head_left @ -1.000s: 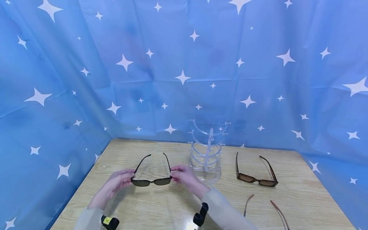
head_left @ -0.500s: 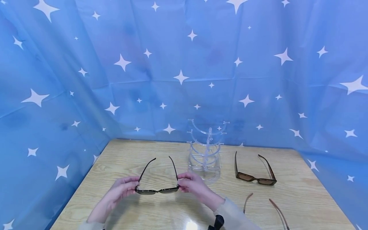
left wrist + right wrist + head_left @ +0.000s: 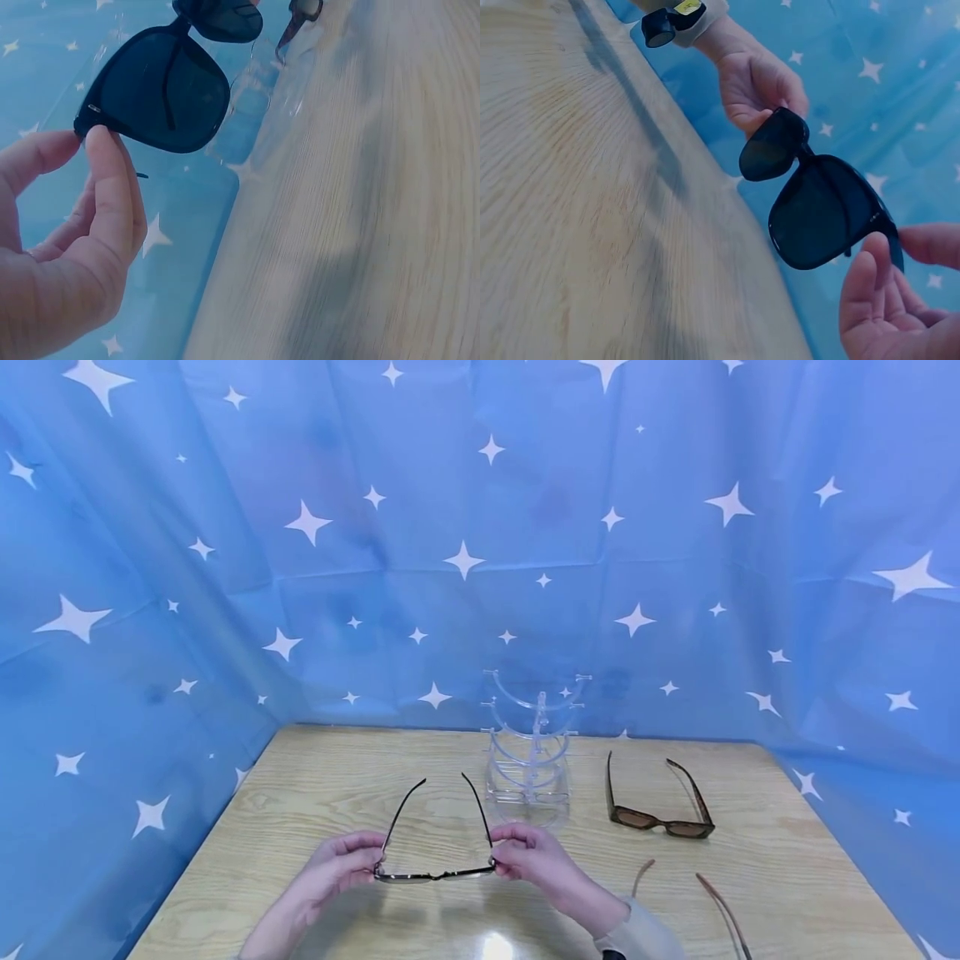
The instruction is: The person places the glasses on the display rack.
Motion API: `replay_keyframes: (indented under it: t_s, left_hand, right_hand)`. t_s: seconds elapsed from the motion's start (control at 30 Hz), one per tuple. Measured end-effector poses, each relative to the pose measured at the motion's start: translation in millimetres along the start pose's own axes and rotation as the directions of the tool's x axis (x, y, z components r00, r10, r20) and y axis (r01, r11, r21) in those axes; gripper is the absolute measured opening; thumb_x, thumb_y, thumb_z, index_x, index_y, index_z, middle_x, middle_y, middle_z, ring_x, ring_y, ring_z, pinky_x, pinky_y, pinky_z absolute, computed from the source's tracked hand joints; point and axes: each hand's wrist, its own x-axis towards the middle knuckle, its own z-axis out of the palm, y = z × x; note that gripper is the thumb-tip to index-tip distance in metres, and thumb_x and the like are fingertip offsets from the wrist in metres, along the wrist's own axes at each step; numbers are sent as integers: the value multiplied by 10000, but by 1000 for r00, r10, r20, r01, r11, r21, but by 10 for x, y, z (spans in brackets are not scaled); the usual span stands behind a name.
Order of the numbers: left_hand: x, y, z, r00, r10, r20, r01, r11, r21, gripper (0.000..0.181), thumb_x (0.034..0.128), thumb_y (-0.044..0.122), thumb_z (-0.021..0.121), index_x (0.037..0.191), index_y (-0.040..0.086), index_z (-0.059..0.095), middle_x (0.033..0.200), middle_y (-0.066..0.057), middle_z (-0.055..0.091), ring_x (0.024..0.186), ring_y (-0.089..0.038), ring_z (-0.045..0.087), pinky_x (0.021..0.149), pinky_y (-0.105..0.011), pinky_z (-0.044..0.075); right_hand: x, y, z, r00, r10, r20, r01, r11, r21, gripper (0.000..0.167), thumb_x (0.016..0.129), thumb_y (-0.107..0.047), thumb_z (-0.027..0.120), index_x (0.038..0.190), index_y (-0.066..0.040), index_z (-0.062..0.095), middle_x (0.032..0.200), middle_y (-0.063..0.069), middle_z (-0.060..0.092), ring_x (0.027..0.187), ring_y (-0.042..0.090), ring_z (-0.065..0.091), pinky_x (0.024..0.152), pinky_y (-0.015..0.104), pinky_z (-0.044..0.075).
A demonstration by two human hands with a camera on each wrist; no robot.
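A pair of black sunglasses (image 3: 435,877) with dark lenses is held above the table, its arms unfolded and pointing toward the back. My left hand (image 3: 337,872) pinches the left hinge corner between thumb and fingers, as the left wrist view also shows, where the dark lens (image 3: 165,90) faces the camera. At the opposite corner my right hand (image 3: 536,864) pinches the frame the same way; in the right wrist view its fingertips grip beside the near lens (image 3: 825,214). Just behind the right hand stands a clear tiered glasses display stand (image 3: 531,764), with no glasses on its curved bars.
Brown tortoiseshell sunglasses (image 3: 660,822) lie unfolded on the wooden table (image 3: 300,777) right of the stand. Nearer, two brown glasses arms (image 3: 723,906) show, the rest of that pair out of frame or hidden. A blue star-patterned cloth (image 3: 420,593) hangs behind and to the left.
Both hands have brought the black sunglasses toward me and to the right, still holding both corners. The frame front has tilted, so less of the lenses shows. The head view has shifted slightly.
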Motion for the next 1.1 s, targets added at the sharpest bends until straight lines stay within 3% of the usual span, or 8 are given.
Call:
replay_keyframes:
  t_s: [0.17, 0.37, 0.5, 0.83, 1.1]
  left_hand:
    - [30, 7, 150, 1000, -26, -5, 26, 1000, 6, 211, 857, 34, 612, 1066, 46, 640, 912, 10, 645, 741, -69, 603, 704, -198, 533]
    - [92, 22, 298, 999, -23, 30, 23, 1000, -10, 250, 858, 34, 615, 1106, 0, 615, 935, 1, 643, 767, -73, 604, 713, -202, 532]
    - [168, 23, 392, 998, -5, 60, 6, 1000, -14, 293, 863, 27, 606, 1140, -61, 578, 930, -4, 639, 761, -73, 600, 704, -197, 531]
    - [365, 37, 624, 996, 8, 88, -7, 1000, -12, 302, 857, 41, 618, 1128, -82, 570, 937, -31, 632, 763, -87, 599, 711, -203, 530]
    - [512, 45, 789, 997, 16, 71, -15, 1000, -22, 330, 849, 33, 617, 1137, -114, 553, 912, -4, 635, 765, -87, 590, 691, -191, 521]
  right_hand:
    - [-142, -3, -107, 1000, -3, -6, 3, 1000, -9, 427, 865, -66, 605, 1197, 162, 464, 792, 6, 603, 721, 119, 587, 693, 236, 521]
    - [-288, -21, -225, 1000, -1, -31, 1, 1000, -2, 415, 871, -67, 607, 1193, 154, 468, 827, 10, 598, 746, 126, 586, 707, 236, 525]
    - [-370, -36, -314, 998, 11, -54, -10, 1000, 8, 386, 874, -57, 603, 1188, 132, 485, 836, 5, 588, 749, 123, 589, 719, 241, 528]
    - [-529, -103, -526, 995, 16, -99, -15, 1000, 7, 386, 881, -78, 608, 1189, 124, 491, 849, 1, 597, 752, 114, 597, 707, 228, 528]
    - [-596, -156, -683, 994, -12, -109, 8, 999, -35, 390, 896, -105, 603, 1192, 118, 480, 870, 5, 596, 759, 107, 590, 717, 239, 528]
